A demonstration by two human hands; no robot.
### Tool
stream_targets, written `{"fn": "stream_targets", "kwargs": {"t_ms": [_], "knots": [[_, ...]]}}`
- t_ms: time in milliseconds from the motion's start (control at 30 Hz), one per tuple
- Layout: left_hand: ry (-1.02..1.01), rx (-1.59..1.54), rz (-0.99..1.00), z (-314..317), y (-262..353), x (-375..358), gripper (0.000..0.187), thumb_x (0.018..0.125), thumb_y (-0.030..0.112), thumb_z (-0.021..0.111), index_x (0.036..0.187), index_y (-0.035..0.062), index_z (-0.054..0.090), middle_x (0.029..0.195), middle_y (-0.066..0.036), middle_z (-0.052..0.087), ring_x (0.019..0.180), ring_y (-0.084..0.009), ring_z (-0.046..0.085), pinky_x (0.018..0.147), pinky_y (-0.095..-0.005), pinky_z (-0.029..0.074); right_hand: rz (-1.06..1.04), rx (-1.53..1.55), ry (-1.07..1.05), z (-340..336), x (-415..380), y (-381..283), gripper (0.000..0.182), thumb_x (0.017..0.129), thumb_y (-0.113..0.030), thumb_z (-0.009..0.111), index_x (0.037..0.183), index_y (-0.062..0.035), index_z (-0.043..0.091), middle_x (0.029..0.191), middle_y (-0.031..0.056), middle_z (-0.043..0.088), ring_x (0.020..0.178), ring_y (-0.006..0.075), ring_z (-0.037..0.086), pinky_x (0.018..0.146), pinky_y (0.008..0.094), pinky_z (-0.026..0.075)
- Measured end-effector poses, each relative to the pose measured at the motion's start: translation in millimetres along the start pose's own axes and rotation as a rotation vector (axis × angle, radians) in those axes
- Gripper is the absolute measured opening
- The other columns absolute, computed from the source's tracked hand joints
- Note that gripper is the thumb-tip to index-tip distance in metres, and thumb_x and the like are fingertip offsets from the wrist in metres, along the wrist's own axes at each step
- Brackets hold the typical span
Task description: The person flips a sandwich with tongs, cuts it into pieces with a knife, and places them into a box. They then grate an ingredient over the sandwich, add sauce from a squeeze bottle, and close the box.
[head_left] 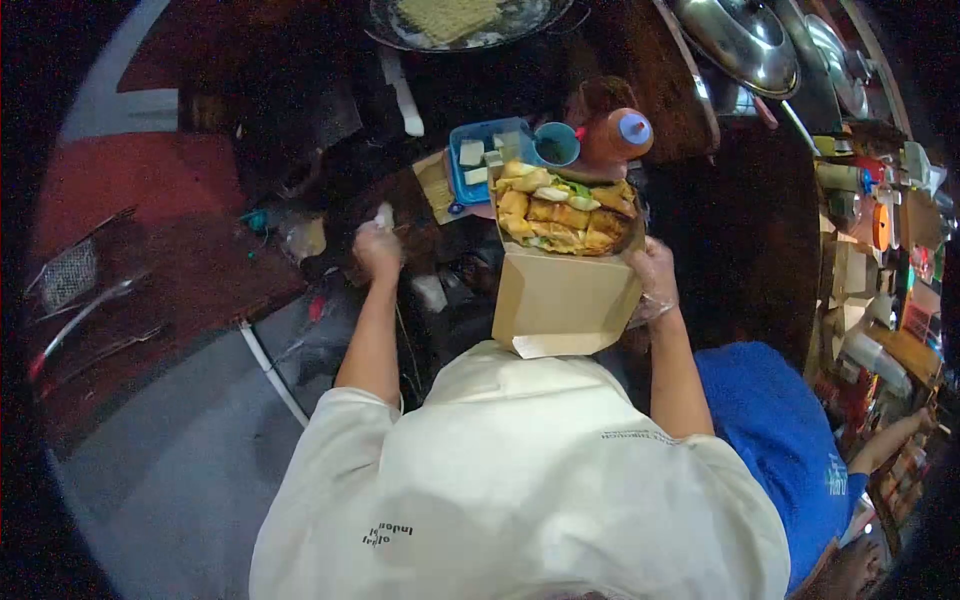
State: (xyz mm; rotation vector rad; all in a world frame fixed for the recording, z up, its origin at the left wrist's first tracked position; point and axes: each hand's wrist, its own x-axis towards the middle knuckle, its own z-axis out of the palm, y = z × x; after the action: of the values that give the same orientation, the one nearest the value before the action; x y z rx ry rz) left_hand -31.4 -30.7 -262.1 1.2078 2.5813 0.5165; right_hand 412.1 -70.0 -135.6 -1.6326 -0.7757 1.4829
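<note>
My right hand (652, 278), in a clear plastic glove, is closed on the right side of an open brown cardboard food box (568, 300). The box is tilted, its plain panel toward me. Golden fried pastry (565, 220), cut into pieces, fills it, with pale and green slices along the far side. Left of the box, my left hand (378, 252) is closed, and a small white thing (384, 215) sticks up from its fingers; I cannot tell what it is. Just beyond the box are a blue tub (458, 150) holding pale blocks and a blue cup (556, 146).
An orange squeeze bottle (617, 140) stands behind the box. At the top, a pan (400, 42) holds a pale flat sheet. Metal lids (740, 45) lie at upper right. A red-brown table (150, 190) stands left. A person in a blue shirt (770, 430) is close on my right.
</note>
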Motion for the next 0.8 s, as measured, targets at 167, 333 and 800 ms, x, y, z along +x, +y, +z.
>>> {"fn": "stream_targets", "kwargs": {"t_ms": [167,333,800], "knots": [[-0.058,0.03,0.495,38,36,-20,0.011,0.078,0.009,0.058,0.085,0.0038,0.064,0.08,-0.019,0.065,0.076,-0.0377,0.065,0.068,-0.0457,0.051,0.023,-0.026,-0.034,-1,-4,-13,0.019,0.079,-0.012,0.058,0.091,0.0015,0.066,0.08,-0.0021,0.063,0.067,0.0071,0.054,0.063,0.0247,0.046],[0.159,-0.203,0.303,3,-20,5,0.018,0.084,0.017,0.055,0.09,0.0023,0.064,0.081,-0.02,0.065,0.075,-0.0381,0.064,0.068,-0.0456,0.05,0.008,-0.039,0.002,0,0,-5,0.018,0.078,-0.012,0.059,0.088,0.0007,0.066,0.079,-0.001,0.063,0.068,0.0074,0.055,0.062,0.0253,0.047],[0.19,0.052,0.182,-9,0,-19,0.015,0.085,0.015,0.056,0.087,0.0013,0.06,0.078,-0.021,0.064,0.074,-0.0394,0.064,0.069,-0.0477,0.05,-0.016,0.004,-0.065,-5,3,3,0.01,0.079,-0.011,0.057,0.081,-0.0025,0.062,0.075,-0.0028,0.059,0.066,0.0065,0.05,0.058,0.025,0.044]]}}
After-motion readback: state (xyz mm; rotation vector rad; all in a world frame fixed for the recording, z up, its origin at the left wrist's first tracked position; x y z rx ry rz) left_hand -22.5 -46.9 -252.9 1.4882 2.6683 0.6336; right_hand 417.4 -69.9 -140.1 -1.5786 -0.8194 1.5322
